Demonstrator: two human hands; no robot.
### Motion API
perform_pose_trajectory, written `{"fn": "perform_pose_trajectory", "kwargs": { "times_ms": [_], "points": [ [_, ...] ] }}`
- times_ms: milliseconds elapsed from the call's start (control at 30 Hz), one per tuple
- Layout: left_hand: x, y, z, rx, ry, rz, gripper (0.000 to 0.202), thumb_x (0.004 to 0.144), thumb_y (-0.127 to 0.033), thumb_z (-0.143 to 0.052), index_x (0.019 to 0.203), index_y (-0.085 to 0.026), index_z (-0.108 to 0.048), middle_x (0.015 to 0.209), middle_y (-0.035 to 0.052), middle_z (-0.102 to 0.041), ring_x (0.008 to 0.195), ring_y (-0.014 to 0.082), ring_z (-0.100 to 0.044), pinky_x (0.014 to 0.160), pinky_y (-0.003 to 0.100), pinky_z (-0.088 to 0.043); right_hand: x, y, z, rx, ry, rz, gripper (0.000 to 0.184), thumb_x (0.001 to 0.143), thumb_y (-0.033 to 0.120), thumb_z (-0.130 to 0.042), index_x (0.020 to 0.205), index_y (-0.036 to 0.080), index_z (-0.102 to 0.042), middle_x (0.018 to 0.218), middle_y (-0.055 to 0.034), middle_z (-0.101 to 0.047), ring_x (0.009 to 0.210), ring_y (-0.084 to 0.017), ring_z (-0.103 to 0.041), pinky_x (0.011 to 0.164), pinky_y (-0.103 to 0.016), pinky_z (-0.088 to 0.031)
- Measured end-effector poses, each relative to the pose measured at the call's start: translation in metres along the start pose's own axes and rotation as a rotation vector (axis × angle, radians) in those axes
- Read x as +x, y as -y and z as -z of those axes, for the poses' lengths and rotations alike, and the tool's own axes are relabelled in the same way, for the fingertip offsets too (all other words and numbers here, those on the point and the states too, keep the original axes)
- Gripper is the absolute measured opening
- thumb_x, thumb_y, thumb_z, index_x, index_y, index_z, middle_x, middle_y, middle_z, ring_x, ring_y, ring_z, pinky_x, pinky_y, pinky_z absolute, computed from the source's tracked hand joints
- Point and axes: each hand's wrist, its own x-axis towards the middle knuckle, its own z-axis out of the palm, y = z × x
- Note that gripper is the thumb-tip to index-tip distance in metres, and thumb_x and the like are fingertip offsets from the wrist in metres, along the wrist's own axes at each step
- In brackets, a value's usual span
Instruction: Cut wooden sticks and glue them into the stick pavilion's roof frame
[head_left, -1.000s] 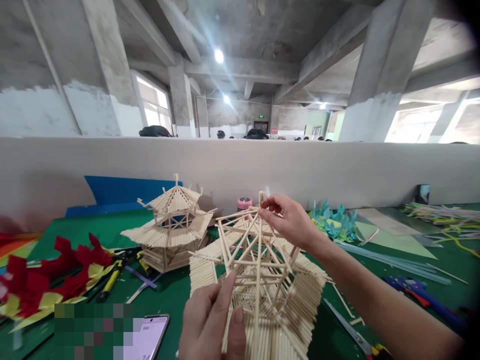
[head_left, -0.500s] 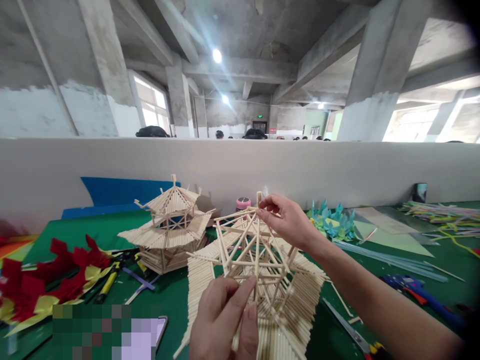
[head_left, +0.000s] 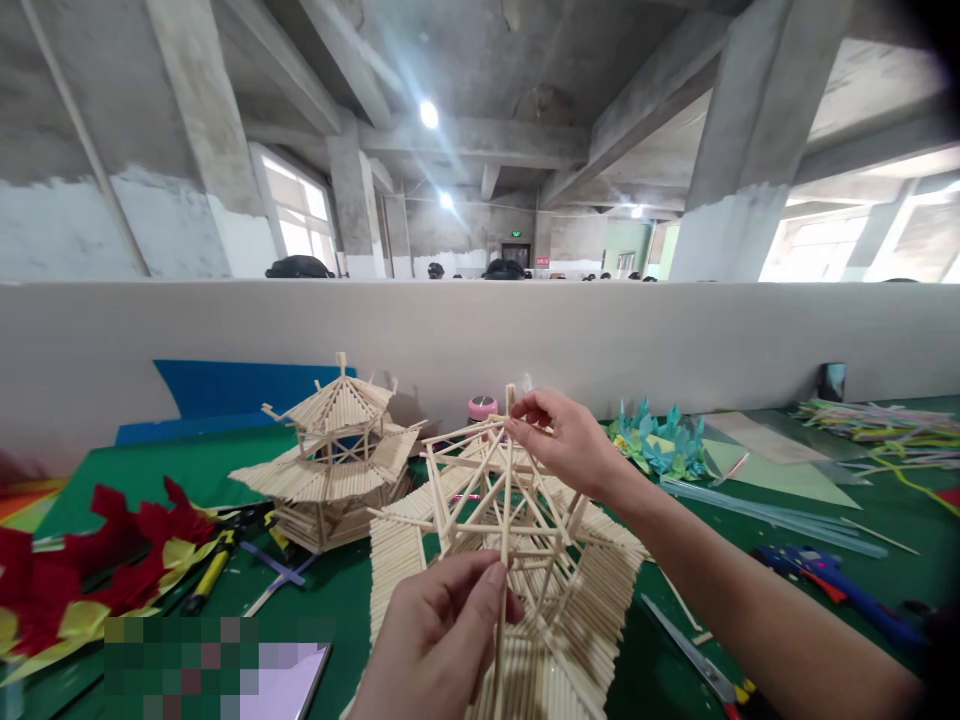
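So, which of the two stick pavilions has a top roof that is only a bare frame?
The nearer pavilion, held by the left hand and the right hand. The other pavilion, standing to its left, has a stick-covered top roof.

So my left hand is pinching an upright stick low on the stick frame, thumb and forefinger closed round it. My right hand pinches the frame's peak. It sits mid tabletop. The finished pavilion stands just beside it, toward the far left corner, and the glue gun lies near the right edge.
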Motion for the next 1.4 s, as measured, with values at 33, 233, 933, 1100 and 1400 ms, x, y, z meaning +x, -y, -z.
{"fn": "perform_pose_trajectory", "kwargs": {
  "times_ms": [33, 233, 933, 1100, 1400],
  "points": [
    [0.001, 0.0, -0.001, -0.02, 0.022, 0.029, 0.029, 0.07, -0.039, -0.053, 0.059, -0.013, -0.058, 0.053, -0.0011, -0.054, 0.036, 0.0028, -0.025, 0.038, 0.018, -0.016, 0.0, 0.0, 0.0, 0.0, 0.001, 0.002, 0.018, 0.079, 0.032, -0.047, 0.078, 0.016, -0.056, 0.072, -0.0027, -0.059, 0.066, -0.013, -0.053, 0.06, -0.026, -0.041],
    [0.003, -0.005, -0.006, -0.201, 0.056, 0.164, 0.027, 0.069, -0.039, -0.054, 0.065, -0.013, -0.059, 0.055, -0.0006, -0.056, 0.038, 0.0025, -0.023, 0.04, 0.018, -0.014, 0.0, 0.0, 0.0, -0.003, 0.001, 0.005, 0.017, 0.079, 0.032, -0.047, 0.079, 0.017, -0.055, 0.073, -0.003, -0.06, 0.066, -0.013, -0.053, 0.06, -0.026, -0.041],
    [0.006, 0.005, -0.012, -0.339, 0.006, 0.163, 0.027, 0.072, -0.037, -0.05, 0.065, -0.014, -0.06, 0.038, -0.0036, -0.046, 0.041, 0.0059, -0.03, 0.046, 0.016, -0.024, 0.0, 0.002, 0.002, -0.002, -0.011, -0.008, 0.017, 0.077, 0.031, -0.048, 0.077, 0.017, -0.056, 0.07, -0.002, -0.058, 0.064, -0.012, -0.052, 0.059, -0.025, -0.04],
    [0.006, 0.007, -0.011, -0.366, 0.03, 0.14, 0.024, 0.072, -0.034, -0.051, 0.063, -0.013, -0.058, 0.04, -0.0031, -0.047, 0.041, 0.0056, -0.031, 0.046, 0.017, -0.024, 0.0, 0.003, 0.002, -0.005, -0.006, -0.013, 0.017, 0.077, 0.032, -0.048, 0.077, 0.017, -0.056, 0.071, -0.0026, -0.059, 0.065, -0.013, -0.052, 0.059, -0.025, -0.04],
    [0.0, 0.015, -0.007, -0.402, 0.058, 0.058, 0.026, 0.069, -0.038, -0.055, 0.062, -0.013, -0.058, 0.037, -0.0039, -0.046, 0.037, 0.0035, -0.026, 0.042, 0.016, -0.019, 0.0, 0.004, 0.004, -0.005, -0.01, -0.035, 0.026, 0.078, 0.04, -0.046, 0.075, 0.017, -0.058, 0.068, -0.0016, -0.058, 0.062, -0.013, -0.051, 0.057, -0.024, -0.038]
  ]
}}
